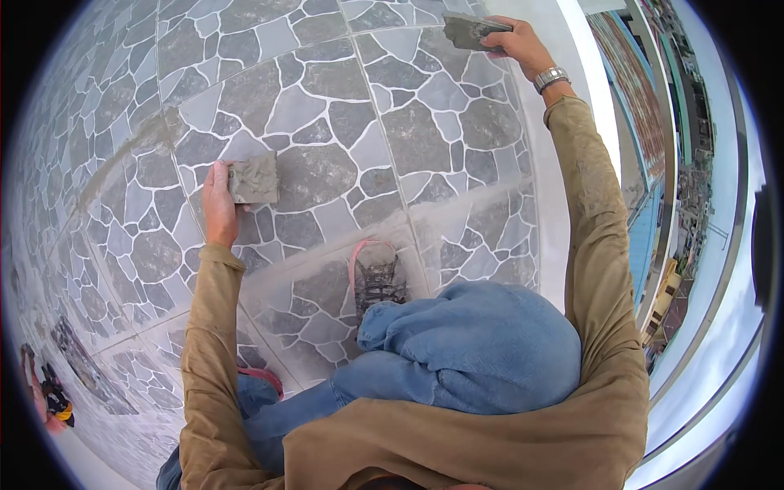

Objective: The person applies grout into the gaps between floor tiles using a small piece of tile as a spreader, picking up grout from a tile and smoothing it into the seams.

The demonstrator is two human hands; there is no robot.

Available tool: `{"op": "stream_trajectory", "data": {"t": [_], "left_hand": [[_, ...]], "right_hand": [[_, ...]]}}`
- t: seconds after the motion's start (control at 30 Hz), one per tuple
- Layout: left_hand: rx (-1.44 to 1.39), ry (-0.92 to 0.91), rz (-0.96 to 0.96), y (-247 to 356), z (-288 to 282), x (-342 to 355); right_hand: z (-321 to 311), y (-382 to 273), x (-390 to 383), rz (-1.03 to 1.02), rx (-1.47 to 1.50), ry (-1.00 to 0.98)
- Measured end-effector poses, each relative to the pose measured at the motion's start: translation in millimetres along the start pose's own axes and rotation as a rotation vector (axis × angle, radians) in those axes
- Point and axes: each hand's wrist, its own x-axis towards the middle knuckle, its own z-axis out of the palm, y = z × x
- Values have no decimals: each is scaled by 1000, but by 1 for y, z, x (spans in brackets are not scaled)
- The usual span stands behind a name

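Note:
My left hand (219, 204) is closed on the edge of a small square plate (255, 178) heaped with wet grey mortar, held over the stone-patterned floor tiles (322, 175). Farther off to the right, my right hand (523, 51) grips a flat grey piece (470, 33) with an uneven, mortar-smeared edge; its exact kind is unclear. The thumb lies across its face. That piece is over the tiles near the white border. Whether either piece touches the floor cannot be made out.
My foot in a pink-edged, dark-strapped shoe (377, 273) rests on dusty tiles. Along the right runs a white ledge (563, 147), with rooftops beyond and below. A mortar smear (122, 159) crosses the tiles at left. Another person (55, 400) is at the far lower left.

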Motion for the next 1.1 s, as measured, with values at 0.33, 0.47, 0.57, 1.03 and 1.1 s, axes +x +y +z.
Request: {"op": "stream_trajectory", "data": {"t": [0.33,0.47,0.57,1.03,1.1], "left_hand": [[87,33,176,-28,-5,6],[-6,29,94,-10,-1,-9],[-3,17,116,-16,-6,-6],[-79,-8,113,-20,-6,-4],[-53,21,96,-14,-4,-6]], "right_hand": [[37,82,70,-605,-813,472],[64,90,38,-619,-1124,360],[59,81,25,-577,-1070,353],[51,76,32,-475,-1024,471],[41,64,55,-374,-1063,482]]}}
